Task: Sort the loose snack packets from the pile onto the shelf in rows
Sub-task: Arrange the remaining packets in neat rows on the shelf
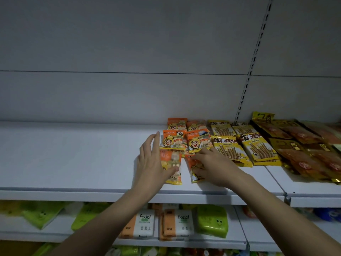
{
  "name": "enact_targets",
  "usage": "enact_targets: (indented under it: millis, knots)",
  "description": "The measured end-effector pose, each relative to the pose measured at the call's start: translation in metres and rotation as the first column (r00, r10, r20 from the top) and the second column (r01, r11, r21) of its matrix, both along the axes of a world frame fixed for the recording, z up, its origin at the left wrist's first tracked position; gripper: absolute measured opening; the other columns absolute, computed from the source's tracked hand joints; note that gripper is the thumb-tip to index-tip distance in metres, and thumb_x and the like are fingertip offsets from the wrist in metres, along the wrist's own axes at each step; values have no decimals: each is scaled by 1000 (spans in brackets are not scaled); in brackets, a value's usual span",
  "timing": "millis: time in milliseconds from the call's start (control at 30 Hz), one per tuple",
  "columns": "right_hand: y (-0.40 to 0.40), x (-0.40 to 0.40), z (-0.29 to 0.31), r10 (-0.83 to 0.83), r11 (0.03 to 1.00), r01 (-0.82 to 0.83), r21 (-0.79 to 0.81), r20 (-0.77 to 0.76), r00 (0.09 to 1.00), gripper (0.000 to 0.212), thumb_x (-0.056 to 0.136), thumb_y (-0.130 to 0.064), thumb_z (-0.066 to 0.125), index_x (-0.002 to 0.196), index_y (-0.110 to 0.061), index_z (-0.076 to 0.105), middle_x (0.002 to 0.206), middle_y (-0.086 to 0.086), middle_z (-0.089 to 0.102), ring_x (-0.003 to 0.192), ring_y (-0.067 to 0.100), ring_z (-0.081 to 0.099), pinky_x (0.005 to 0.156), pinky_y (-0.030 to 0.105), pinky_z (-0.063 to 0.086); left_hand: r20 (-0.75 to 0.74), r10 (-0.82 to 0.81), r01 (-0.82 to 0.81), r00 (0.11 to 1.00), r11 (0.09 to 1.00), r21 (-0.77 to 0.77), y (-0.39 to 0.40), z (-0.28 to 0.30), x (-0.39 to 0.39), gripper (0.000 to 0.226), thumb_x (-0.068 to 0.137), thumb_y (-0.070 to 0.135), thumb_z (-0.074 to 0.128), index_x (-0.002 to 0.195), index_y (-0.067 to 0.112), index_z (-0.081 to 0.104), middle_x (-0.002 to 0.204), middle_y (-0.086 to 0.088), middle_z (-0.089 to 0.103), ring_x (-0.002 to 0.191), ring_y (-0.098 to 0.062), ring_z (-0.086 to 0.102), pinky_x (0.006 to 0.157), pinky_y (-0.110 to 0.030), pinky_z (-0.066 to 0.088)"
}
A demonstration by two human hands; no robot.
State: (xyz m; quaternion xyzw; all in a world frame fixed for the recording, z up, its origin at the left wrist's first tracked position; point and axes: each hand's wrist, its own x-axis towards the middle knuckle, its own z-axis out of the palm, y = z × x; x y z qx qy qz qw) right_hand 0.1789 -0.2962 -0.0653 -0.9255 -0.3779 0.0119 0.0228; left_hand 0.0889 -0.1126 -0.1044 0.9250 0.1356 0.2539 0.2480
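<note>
On the white shelf (73, 159) lie rows of orange snack packets (184, 139) with a cartoon face. My left hand (153, 159) is spread with straight fingers, its thumb lying across the front left orange packet (172, 174). My right hand (214, 167) rests palm down on the front right orange packet (195, 175), fingers slightly bent over it. Both front packets lie flat near the shelf's front edge, just in front of the second row.
Yellow biscuit-stick packets (239, 145) lie in rows to the right, then dark gold and orange packets (304, 150) on the neighbouring shelf. A slotted upright (247, 84) divides the back panels. The lower shelf holds facial tissue packs (144, 224) and green packs (212, 220).
</note>
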Motion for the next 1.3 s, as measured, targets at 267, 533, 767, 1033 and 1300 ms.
enact_targets:
  millis: [267,533,767,1033,1300]
  knots:
    - [2,4,7,-24,998,25,-54,30,999,48,98,-41,52,144,-27,45,142,0,45,131,24,38,98,41,44,-64,-272,271,960,962,-26,-4,-11,1,30,96,43,62,121,27,66,126,12,61,120,-9,51,98,-29,42]
    - [24,57,54,-175,811,226,540,-145,974,16,100,-27,53,108,-18,65,96,-3,63,72,8,60,55,20,44,81,-92,111,992,953,-282,29,46,45,25,99,34,59,123,30,61,127,11,56,115,-7,51,95,-30,44]
    - [52,154,54,-383,804,504,315,-373,845,36,97,-25,61,127,-11,48,103,9,66,71,16,61,51,26,40,-260,-230,27,938,795,-606,82,69,152,13,94,14,64,90,14,52,84,-5,55,69,-15,53,61,-26,43]
    - [77,195,29,-422,893,446,56,-241,874,47,98,-13,55,143,-15,44,140,12,53,119,31,55,84,31,46,-448,-304,68,841,880,-470,98,48,218,28,92,33,70,77,12,61,51,7,62,35,0,53,36,-12,36]
    - [84,205,18,-466,872,487,59,-206,860,46,92,-4,59,136,-15,51,134,11,57,115,30,58,78,29,46,-513,-274,20,814,895,-445,100,47,226,24,86,24,76,85,5,62,70,-5,66,48,-11,59,41,-18,42]
